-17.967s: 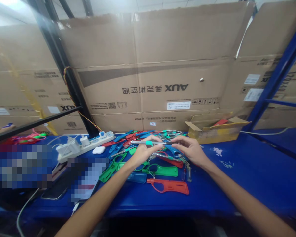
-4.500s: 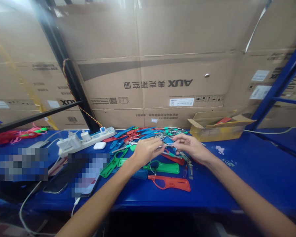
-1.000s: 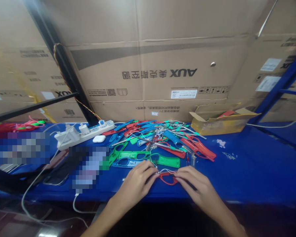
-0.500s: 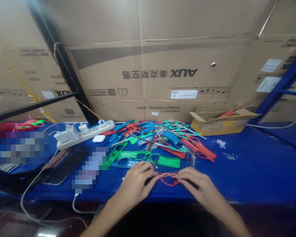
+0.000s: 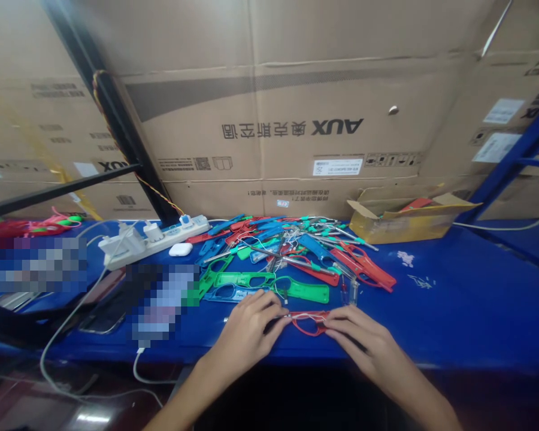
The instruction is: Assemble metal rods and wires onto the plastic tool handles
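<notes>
A red plastic lighter casing (image 5: 309, 328) with a finger loop lies level at the front of the blue table, and a thin white wire (image 5: 306, 315) runs along it. My left hand (image 5: 258, 323) is closed on the casing's left end, thumb and fingertips pinched together. At the other end, my right hand (image 5: 357, 335) pinches the casing and the wire near its fingertips. Both ends of the casing are hidden by my fingers. Just behind lie an open green casing half (image 5: 312, 292), a blue casing (image 5: 227, 293) and a small clear part (image 5: 353, 292).
A heap of coloured casings and metal rods (image 5: 291, 239) spreads behind my hands. An open carton (image 5: 404, 227) stands at back right, near small pale pieces (image 5: 405, 258). On the left are a power strip (image 5: 161, 242), a white earphone case (image 5: 180, 249) and phones with cables.
The view has shifted slightly. My right hand's fingertips have moved a little along the casing's right end; my left hand keeps its hold.
</notes>
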`<state>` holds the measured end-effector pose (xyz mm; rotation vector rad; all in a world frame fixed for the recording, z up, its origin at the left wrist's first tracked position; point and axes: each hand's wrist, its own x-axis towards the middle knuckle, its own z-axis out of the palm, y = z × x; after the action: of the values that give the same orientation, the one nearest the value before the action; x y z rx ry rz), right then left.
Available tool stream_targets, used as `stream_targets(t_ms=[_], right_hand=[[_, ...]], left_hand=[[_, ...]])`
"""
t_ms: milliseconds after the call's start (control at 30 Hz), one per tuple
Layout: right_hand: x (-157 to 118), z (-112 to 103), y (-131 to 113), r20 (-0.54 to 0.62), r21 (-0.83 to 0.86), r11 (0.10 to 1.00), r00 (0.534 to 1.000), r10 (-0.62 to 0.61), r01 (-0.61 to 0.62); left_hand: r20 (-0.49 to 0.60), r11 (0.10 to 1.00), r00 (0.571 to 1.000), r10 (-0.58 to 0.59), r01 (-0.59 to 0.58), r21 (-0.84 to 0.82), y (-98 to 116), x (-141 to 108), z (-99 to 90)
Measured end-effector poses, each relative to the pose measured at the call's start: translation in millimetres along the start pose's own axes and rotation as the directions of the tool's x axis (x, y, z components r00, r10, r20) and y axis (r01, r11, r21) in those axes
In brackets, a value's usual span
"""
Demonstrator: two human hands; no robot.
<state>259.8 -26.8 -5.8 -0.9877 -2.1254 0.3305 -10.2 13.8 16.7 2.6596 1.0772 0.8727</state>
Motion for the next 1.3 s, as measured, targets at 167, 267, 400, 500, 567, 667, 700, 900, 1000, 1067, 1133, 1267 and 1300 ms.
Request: stream_targets(t_ms=[167, 267, 400, 500, 567, 667, 700, 900, 1000, 1067, 1133, 1267, 1300], right_hand=[[-2.0, -4.9, -0.2, 0.024, -0.117, 0.992, 0.999, -0.035, 0.038], [-0.7, -6.9, 0.3, 0.007, -0.092, 0.996, 1.000, -0.013, 0.014], [0.4, -6.0, 2.0, -0.037, -0.028, 1.000, 0.999, 0.008, -0.009], [0.1, -5.2, 3.0, -0.036, -0.033, 0.999, 0.999, 0.005, -0.006], [0.0, -5.1, 3.2, -0.023, -0.041, 0.999, 1.000, 0.011, -0.012], [-0.2, -4.6, 3.7, -0.018, -0.055, 0.998, 1.000, 0.004, -0.005], [-0.4, -4.3, 3.9, -0.018, -0.062, 0.998, 1.000, -0.001, 0.000], [-1.9, -1.6, 5.7, 0.005, -0.110, 0.994, 1.000, -0.019, 0.020], [-2.3, -1.5, 6.2, 0.016, -0.105, 0.994, 1.000, 0.002, 0.000], [-2.3, -1.9, 5.7, 0.024, -0.100, 0.995, 1.000, 0.013, -0.010], [-1.8, -2.3, 4.3, 0.035, -0.096, 0.995, 0.999, 0.020, -0.017], [1.2, -2.0, -0.1, 0.011, -0.101, 0.993, 0.998, 0.059, -0.058], [2.3, -1.7, -1.0, -0.001, -0.104, 0.992, 0.998, 0.070, -0.070]], left_hand=[[0.004, 0.999, 1.000, 0.001, -0.001, -0.039, 0.2, 0.4, -1.9], [-0.005, 0.999, 1.000, 0.011, -0.011, -0.052, 0.0, 0.3, -2.0], [0.007, 0.997, 1.000, 0.011, -0.010, -0.072, -1.1, 0.2, -0.8], [0.016, 0.997, 1.000, 0.009, -0.008, -0.078, -2.1, 0.0, -0.2], [0.021, 0.997, 1.000, 0.008, -0.006, -0.081, -2.3, 0.0, -0.3], [0.018, 0.997, 1.000, 0.012, -0.010, -0.082, -1.7, 0.2, -0.9], [0.014, 0.997, 1.000, 0.015, -0.013, -0.081, -1.6, 0.3, -1.0], [0.029, 0.997, 1.000, 0.010, -0.007, -0.080, -2.2, 0.1, 0.0], [0.038, 0.997, 0.999, 0.003, 0.000, -0.083, -2.4, -0.6, 0.4], [0.045, 0.996, 0.999, -0.001, 0.004, -0.085, -2.3, -1.1, 0.4], [0.052, 0.996, 0.999, -0.002, 0.007, -0.087, -2.4, -1.4, 0.2], [0.053, 0.996, 0.999, 0.000, 0.005, -0.089, -2.5, -1.0, -0.3], [0.054, 0.996, 0.999, -0.001, 0.005, -0.087, -2.5, -0.8, -0.4]])
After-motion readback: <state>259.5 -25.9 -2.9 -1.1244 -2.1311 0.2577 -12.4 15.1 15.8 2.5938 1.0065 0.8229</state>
